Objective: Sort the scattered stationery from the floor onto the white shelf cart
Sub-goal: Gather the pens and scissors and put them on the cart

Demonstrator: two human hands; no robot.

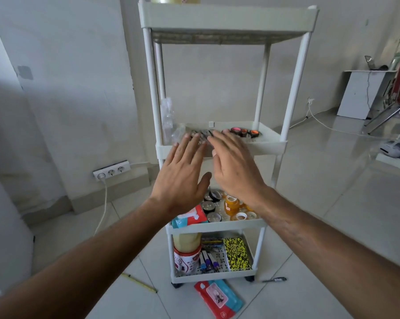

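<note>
The white shelf cart (226, 19) stands in front of me with several tiers. My left hand (182, 178) and my right hand (235, 171) are both raised side by side before the second tier's front rim, fingers straight and spread, holding nothing. Their fingertips cover dark small items on that tier; tape rolls (242, 132) sit at its right. On the floor lie a yellow pencil (139, 283), a black pen (274, 280) and a red-and-blue packet (218, 298) just in front of the cart's base.
Lower tiers hold tape rolls (231, 204), a wipes pack (189, 218), a yellow-black notebook (237, 254), markers (208, 261) and a jar (186, 261). A power strip (111, 172) with cable sits at the left wall. A chair (399, 93) and white box (364, 93) stand far right.
</note>
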